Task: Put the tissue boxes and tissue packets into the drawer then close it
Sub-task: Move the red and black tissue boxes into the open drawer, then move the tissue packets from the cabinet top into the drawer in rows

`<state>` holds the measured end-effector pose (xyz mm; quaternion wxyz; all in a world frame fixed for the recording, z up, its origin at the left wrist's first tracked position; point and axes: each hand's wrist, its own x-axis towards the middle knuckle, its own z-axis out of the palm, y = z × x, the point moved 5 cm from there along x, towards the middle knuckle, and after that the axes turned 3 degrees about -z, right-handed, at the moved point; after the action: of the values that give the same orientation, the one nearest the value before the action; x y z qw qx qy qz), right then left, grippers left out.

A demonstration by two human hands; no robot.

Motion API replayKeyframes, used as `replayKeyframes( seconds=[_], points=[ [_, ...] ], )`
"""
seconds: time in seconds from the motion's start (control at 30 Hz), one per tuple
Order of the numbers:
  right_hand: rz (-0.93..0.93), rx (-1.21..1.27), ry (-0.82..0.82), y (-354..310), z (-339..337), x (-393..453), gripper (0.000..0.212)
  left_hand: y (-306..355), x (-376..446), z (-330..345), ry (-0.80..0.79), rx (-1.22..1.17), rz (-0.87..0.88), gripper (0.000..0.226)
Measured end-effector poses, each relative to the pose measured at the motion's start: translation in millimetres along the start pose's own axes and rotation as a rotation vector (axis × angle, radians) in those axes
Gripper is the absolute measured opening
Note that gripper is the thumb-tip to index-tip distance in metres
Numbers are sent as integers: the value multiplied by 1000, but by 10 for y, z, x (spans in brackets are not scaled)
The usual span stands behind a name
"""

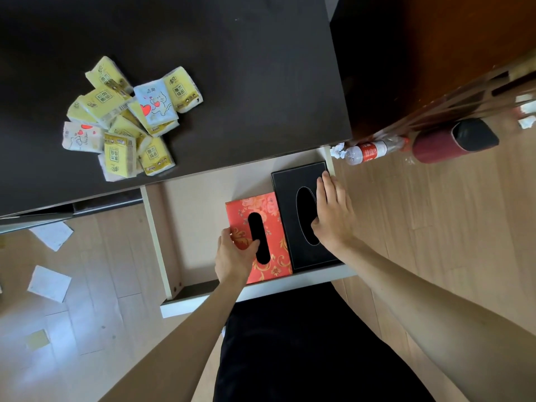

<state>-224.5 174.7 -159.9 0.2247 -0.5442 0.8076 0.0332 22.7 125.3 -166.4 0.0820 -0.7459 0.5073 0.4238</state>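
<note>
The white drawer (156, 236) is pulled out from under the dark desk (232, 82). A red floral tissue box (272, 224) lies in it, beside a black tissue box (290, 187) at the drawer's right end. My left hand (233, 258) grips the red box at its near left corner, thumb at the slot. My right hand (333, 216) lies on top of the black box, thumb at its oval opening. A heap of several yellow, blue and white tissue packets (124, 117) sits on the desk at the left.
The left half of the drawer floor (194, 216) is bare. A plastic bottle (371, 150) and a red and black cylinder (452, 140) lie on the wooden floor to the right. Loose papers (49, 282) lie on the floor at the left.
</note>
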Motion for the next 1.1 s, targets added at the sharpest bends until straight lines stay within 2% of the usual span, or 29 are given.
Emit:
replayKeyframes(
  seconds=[0.3, 0.37, 0.47, 0.53, 0.63, 0.73, 0.9, 1.0, 1.1],
  points=[
    [27, -4, -28, -42, -28, -36, 98, -55, 27, -4, -77, -48, 27, 70],
    [46, 31, -3, -58, -68, -23, 87, -90, 50, -10, -120, -92, 10, 67],
    [98, 221, 100, -166, -182, 24, 61, -150, 34, -51, -197, -159, -3, 57],
    [74, 369, 198, -330, -291, 49, 46, -192, 0, -124, -238, -198, -17, 47],
    [11, 571, 264, -724, -463, 133, 38, -227, -13, -359, -241, -251, -11, 23],
    [-77, 719, 273, -1234, -674, 336, 34, -115, 46, -841, -134, -349, 78, 18],
    [-213, 741, 323, -2021, -1138, 915, 40, 319, 317, -2022, 245, -419, 393, 27],
    [-214, 604, 343, -2277, -1352, 1322, 47, 556, 597, -2538, 406, -248, 529, 33],
    [-181, 428, 249, -2386, -1413, 1710, 60, 689, 974, -2674, 367, -17, 482, 46]
  ],
)
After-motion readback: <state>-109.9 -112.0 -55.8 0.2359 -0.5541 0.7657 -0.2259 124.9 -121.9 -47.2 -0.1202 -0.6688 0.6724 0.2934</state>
